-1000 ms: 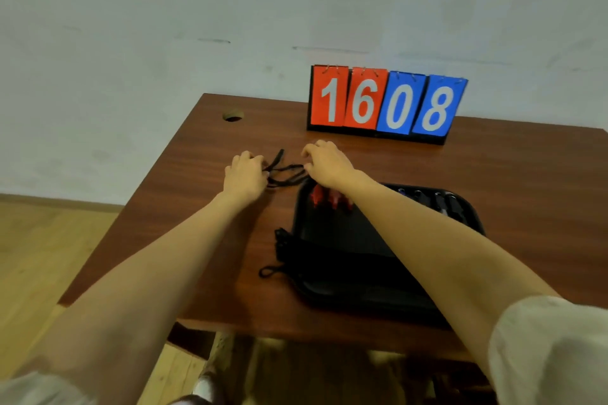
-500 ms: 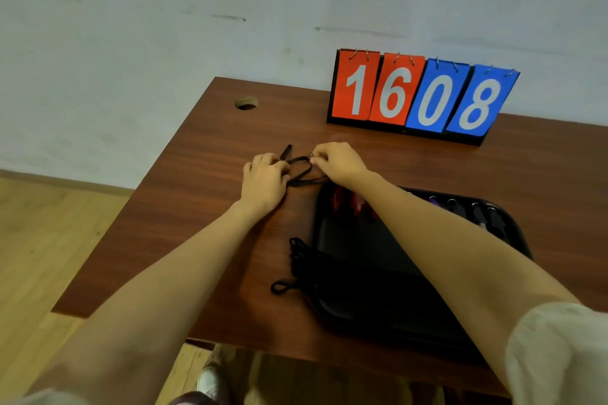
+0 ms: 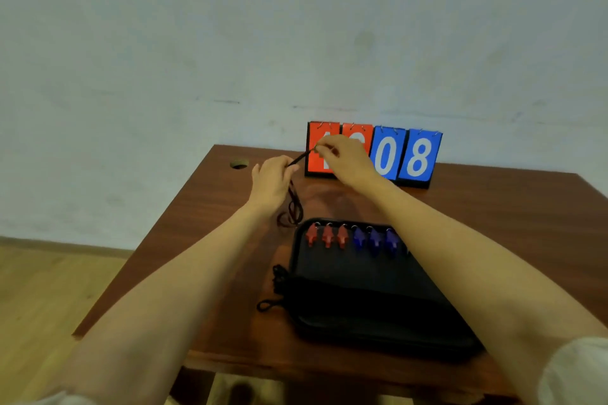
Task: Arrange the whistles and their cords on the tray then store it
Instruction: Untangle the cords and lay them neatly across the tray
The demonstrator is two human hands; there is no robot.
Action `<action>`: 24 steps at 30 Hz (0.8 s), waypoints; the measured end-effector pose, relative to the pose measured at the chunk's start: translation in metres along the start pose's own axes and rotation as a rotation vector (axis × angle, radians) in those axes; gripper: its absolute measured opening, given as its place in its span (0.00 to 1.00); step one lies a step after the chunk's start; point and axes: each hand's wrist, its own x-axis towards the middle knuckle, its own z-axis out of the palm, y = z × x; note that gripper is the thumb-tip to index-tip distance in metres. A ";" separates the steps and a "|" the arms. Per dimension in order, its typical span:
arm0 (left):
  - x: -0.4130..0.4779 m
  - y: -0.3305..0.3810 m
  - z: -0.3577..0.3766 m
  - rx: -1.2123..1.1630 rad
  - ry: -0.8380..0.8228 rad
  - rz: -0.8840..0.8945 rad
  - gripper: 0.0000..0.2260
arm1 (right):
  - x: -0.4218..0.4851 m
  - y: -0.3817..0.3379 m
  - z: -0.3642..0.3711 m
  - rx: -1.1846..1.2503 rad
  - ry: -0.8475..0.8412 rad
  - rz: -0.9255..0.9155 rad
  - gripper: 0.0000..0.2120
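Both hands pinch one black cord [image 3: 293,197]: right hand [image 3: 342,158] up top, left hand [image 3: 271,179] lower, slack dangling below near the tray [image 3: 378,276].

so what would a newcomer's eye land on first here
Probably the red and blue flip scoreboard at the back of the wooden table, partly hidden by the right hand. That hand and the left hand hold a dark cord taut in the air between them. Nearer, a black tray carries a row of red whistles and blue whistles along its far edge.
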 end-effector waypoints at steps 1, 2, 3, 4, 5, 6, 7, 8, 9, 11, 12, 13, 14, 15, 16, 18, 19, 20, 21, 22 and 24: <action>-0.001 0.008 -0.009 0.008 0.009 0.007 0.09 | 0.001 -0.004 -0.013 0.004 0.063 0.020 0.12; -0.001 0.015 -0.018 0.001 0.027 0.018 0.09 | 0.001 -0.008 -0.027 0.013 0.121 0.039 0.11; -0.001 0.023 -0.028 -0.014 0.055 0.031 0.10 | 0.000 -0.012 -0.041 0.016 0.171 0.050 0.11; -0.001 0.032 -0.038 -0.022 0.081 0.047 0.11 | -0.001 -0.015 -0.056 0.003 0.215 0.046 0.11; 0.000 0.041 -0.047 -0.017 0.096 0.070 0.11 | -0.004 -0.019 -0.070 -0.026 0.255 0.036 0.11; 0.000 0.050 -0.055 0.000 0.100 0.100 0.12 | -0.007 -0.024 -0.084 -0.057 0.292 0.029 0.11; 0.000 0.060 -0.062 0.022 0.102 0.129 0.13 | -0.010 -0.028 -0.098 -0.085 0.327 0.031 0.11; 0.001 0.069 -0.068 0.042 0.103 0.149 0.13 | -0.014 -0.031 -0.111 -0.111 0.361 0.038 0.11; 0.000 0.077 -0.073 0.060 0.105 0.163 0.13 | -0.017 -0.034 -0.125 -0.135 0.390 0.048 0.11; -0.002 0.090 -0.078 0.073 0.108 0.176 0.14 | -0.027 -0.036 -0.150 -0.180 0.432 0.073 0.11; -0.004 0.094 -0.079 0.077 0.107 0.178 0.14 | -0.032 -0.034 -0.161 -0.198 0.451 0.088 0.12; -0.006 0.098 -0.079 0.089 0.107 0.183 0.14 | -0.039 -0.032 -0.171 -0.207 0.468 0.106 0.12; -0.009 0.099 -0.078 0.109 0.101 0.186 0.14 | -0.046 -0.028 -0.180 -0.209 0.483 0.127 0.12; -0.011 0.100 -0.076 0.134 0.089 0.191 0.15 | -0.053 -0.024 -0.188 -0.209 0.495 0.150 0.12; -0.014 0.100 -0.074 0.167 0.065 0.193 0.15 | -0.061 -0.019 -0.195 -0.209 0.504 0.173 0.13; -0.022 0.099 -0.070 0.255 -0.002 0.209 0.17 | -0.078 -0.008 -0.206 -0.212 0.507 0.225 0.13; -0.027 0.098 -0.068 0.296 -0.033 0.222 0.19 | -0.086 -0.001 -0.210 -0.218 0.502 0.253 0.13; -0.032 0.097 -0.066 0.323 -0.060 0.229 0.20 | -0.095 0.006 -0.213 -0.229 0.493 0.282 0.13; -0.036 0.095 -0.063 0.339 -0.079 0.233 0.20 | -0.104 0.014 -0.215 -0.245 0.479 0.311 0.13; -0.039 0.093 -0.060 0.355 -0.096 0.225 0.18 | -0.113 0.022 -0.217 -0.261 0.466 0.340 0.13; -0.046 0.088 -0.053 0.392 -0.130 0.194 0.16 | -0.131 0.037 -0.218 -0.280 0.440 0.396 0.14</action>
